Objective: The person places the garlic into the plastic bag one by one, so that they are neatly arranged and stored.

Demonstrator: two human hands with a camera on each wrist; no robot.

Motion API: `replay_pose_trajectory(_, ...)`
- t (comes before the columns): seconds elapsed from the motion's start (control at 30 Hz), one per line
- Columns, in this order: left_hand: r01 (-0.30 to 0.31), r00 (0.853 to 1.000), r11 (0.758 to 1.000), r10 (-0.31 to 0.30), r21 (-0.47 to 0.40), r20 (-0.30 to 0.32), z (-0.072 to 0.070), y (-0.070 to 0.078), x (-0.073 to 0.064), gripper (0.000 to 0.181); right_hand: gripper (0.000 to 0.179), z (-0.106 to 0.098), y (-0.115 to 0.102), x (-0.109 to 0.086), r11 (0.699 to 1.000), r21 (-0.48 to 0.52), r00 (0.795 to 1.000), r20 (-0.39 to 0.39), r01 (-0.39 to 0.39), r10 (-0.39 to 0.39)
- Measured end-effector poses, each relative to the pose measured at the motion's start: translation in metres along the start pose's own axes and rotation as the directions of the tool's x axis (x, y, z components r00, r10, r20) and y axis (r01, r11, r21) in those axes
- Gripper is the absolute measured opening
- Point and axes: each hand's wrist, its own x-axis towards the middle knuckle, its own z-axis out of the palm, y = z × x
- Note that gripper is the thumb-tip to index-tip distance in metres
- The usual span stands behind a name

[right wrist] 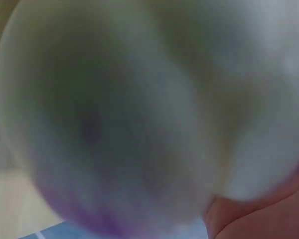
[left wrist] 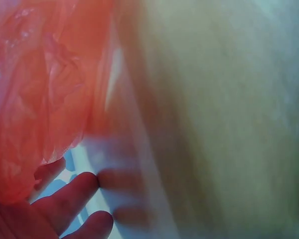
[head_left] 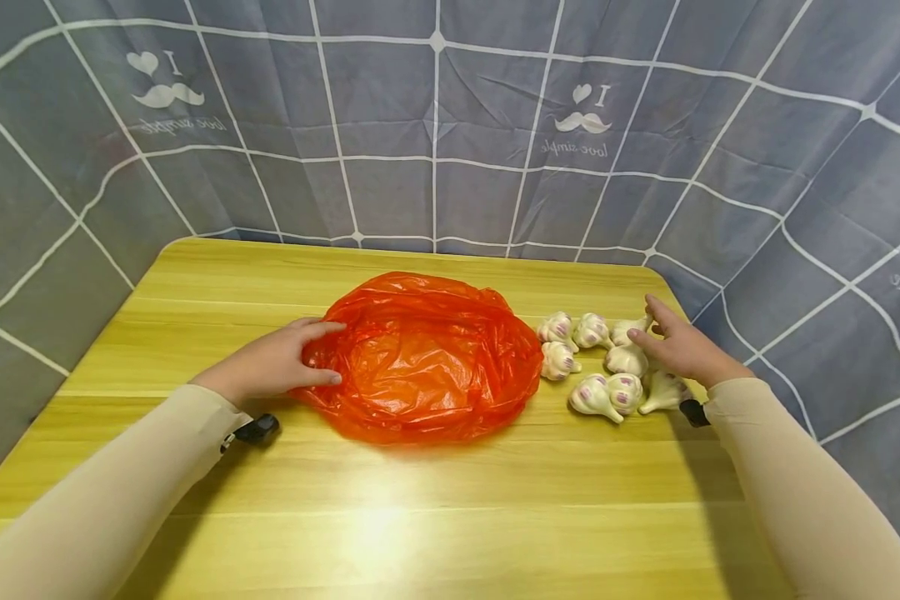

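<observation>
- Garlic bulbs [head_left: 592, 331] — right hand [head_left: 678, 343] spread beside them; better cupped round one body.
- Red bag [head_left: 427, 367] — left hand [head_left: 273, 358] spread at its rim; press lightly.

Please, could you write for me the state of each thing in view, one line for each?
Red plastic bag: mouth open upward, crumpled, nothing visible inside.
Garlic bulbs: loose on the table, outside the bag.
Left hand: spread, at the bag's left side.
Right hand: spread, at the bulbs; contact unclear.
Gray curtain: hanging, creased.
</observation>
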Motion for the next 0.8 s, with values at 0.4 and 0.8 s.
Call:
replay_pose_trajectory(0.4, 0.000, 1.000, 0.999, -0.001, -0.049, -0.016, 0.003, -0.005, -0.001, 0.103, 0.075, 0.003, 0.002, 0.005, 0.997, 0.076, 0.999, -0.047, 0.000, 0.004)
replay_pose_trajectory(0.8, 0.034, 0.999, 0.999, -0.035, -0.038, -0.019, 0.004, -0.009, 0.001, 0.113, 0.073, 0.008, 0.025, 0.012, 0.995, 0.090, 0.998, -0.047, -0.031, 0.035)
